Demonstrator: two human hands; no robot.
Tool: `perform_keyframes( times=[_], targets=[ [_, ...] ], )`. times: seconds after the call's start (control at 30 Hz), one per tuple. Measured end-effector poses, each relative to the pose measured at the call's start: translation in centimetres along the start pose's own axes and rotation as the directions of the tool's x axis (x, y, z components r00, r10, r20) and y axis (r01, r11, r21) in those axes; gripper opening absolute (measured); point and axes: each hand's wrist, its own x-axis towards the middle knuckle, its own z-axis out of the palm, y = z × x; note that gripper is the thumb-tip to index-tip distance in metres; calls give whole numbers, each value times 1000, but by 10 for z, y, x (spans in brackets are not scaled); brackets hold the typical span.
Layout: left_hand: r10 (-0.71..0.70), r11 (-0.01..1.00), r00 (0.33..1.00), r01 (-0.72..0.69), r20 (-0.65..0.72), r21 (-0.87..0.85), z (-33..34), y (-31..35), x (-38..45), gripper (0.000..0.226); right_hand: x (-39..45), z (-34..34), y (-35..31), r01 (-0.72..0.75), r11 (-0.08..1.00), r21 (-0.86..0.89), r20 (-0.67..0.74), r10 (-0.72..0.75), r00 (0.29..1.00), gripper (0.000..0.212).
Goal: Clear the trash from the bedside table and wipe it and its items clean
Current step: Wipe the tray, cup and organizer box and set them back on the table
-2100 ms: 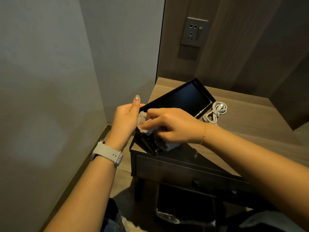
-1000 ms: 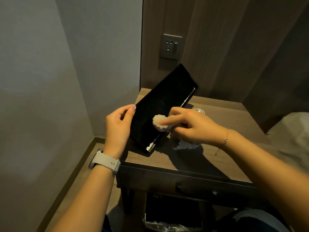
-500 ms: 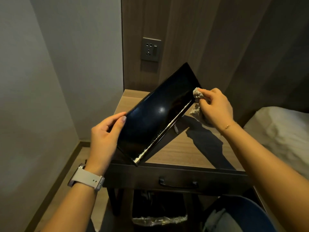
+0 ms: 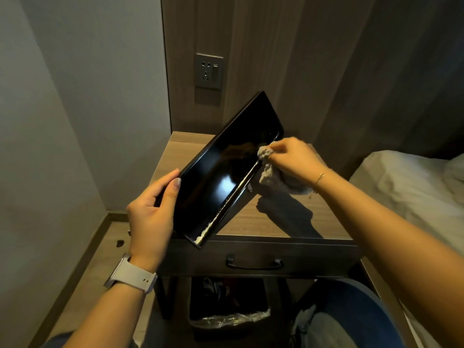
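While the tray (image 4: 226, 177) is tipped this steeply, the job to do well is sweeping the pale crumbs that have gathered along its lower rim, and I'd judge the best way is to run the cloth (image 4: 270, 169) down that channel in 1 long pass toward the low corner, so the grit falls out there. That corner hangs past the front edge of the table (image 4: 263, 217), and the lined bin (image 4: 229, 320) sits on the floor below, a little to the right, so shifting the corner over it first should spare the floor. Pressing lightly matters, since the glossy black surface shows every smear.

Her left hand (image 4: 150, 212) is clamped on the tray's near left edge, thumb across the face, fingers wrapped behind, carrying its whole weight clear of the table. Her right hand (image 4: 291, 159) pinches the bunched cloth between thumb and fingertips, its tip pressed to the tray's inside near the upper right rim, the rest trailing under her palm. The 2 hands are well apart, at opposite ends of the tray.
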Motion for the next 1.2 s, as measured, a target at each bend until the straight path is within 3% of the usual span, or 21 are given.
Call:
perform_keyframes(
  times=[0.07, 0.17, 0.37, 0.53, 0.8, 0.87, 1.0, 1.1, 1.2],
  targets=[
    [36, 999, 999, -36, 13, 29, 0, 1, -1, 33, 10, -16, 4, -15, 1000, 1, -109, 15, 994, 24],
    [66, 996, 998, -67, 21, 53, 1, 0, -1, 37, 25, -31, 8, -84, 986, -143, -206, 53, 977, 30],
    [267, 958, 964, -265, -4, 113, 9, 1, -8, 32, 35, -3, 2, -100, 865, -492, -132, 39, 990, 21],
    [355, 923, 935, -347, -21, 163, 11, -4, -7, 26, 16, 15, 5, -88, 941, -326, -30, 82, 996, 24],
    [242, 961, 968, -229, -71, 157, 11, -3, -3, 29, -26, 30, -15, 87, 990, -109, 139, -71, 988, 25],
    [236, 962, 969, -223, -74, 158, 9, -4, -3, 28, -22, 11, -9, 77, 997, -23, 74, -75, 994, 23],
    [244, 961, 969, -236, -43, 147, 10, -5, -5, 29, 1, -16, 2, -18, 992, -122, -166, -2, 986, 27],
    [277, 954, 960, -270, -39, 133, 15, -8, -8, 29, 12, -10, 6, -142, 972, -187, -188, 107, 976, 24],
    [283, 953, 958, -275, -53, 124, 18, -9, -7, 28, 0, 12, 4, -142, 969, -202, -147, 113, 983, 26]
  ],
)
